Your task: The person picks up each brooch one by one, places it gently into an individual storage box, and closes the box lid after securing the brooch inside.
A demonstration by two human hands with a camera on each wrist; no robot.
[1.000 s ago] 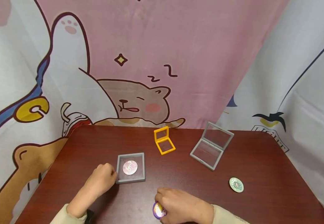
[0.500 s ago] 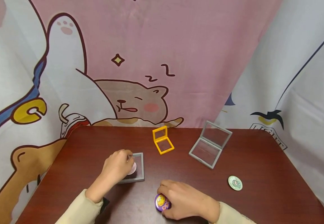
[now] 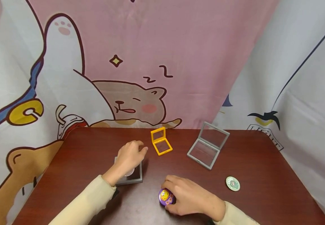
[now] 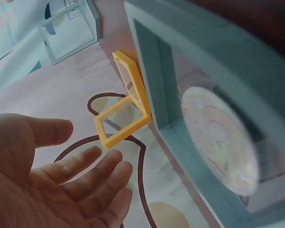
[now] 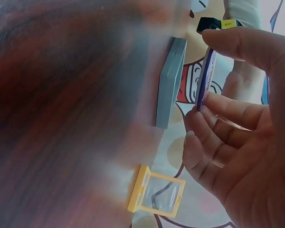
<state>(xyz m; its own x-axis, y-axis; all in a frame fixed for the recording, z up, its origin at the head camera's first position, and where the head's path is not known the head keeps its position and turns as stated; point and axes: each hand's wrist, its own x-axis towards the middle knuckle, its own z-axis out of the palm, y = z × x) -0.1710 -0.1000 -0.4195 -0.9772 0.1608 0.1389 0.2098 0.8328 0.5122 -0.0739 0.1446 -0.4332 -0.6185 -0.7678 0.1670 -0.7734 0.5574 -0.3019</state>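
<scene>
My right hand (image 3: 187, 195) pinches a round purple badge (image 3: 165, 195) between thumb and fingers, a little above the table; a yellow cartoon figure is printed on it. My left hand (image 3: 129, 159) is over a grey square display frame (image 3: 141, 171), its fingers relaxed and holding nothing. In the left wrist view a pale pink round badge (image 4: 218, 138) shows inside that frame, which my hand partly hides in the head view. Beyond the left fingertips stands a small yellow display frame (image 3: 165, 152), hinged open with its lid raised.
A larger grey display frame (image 3: 198, 162) lies unfolded at the back right, lid upright. To the right, a round green badge (image 3: 232, 183) lies on the dark red-brown table (image 3: 263, 162). A printed cartoon curtain (image 3: 202, 56) hangs behind the table's far edge.
My left hand has moved from the grey frame's left side, right and forward over it, and its fingers have loosened. My right hand has shifted slightly forward with the purple badge.
</scene>
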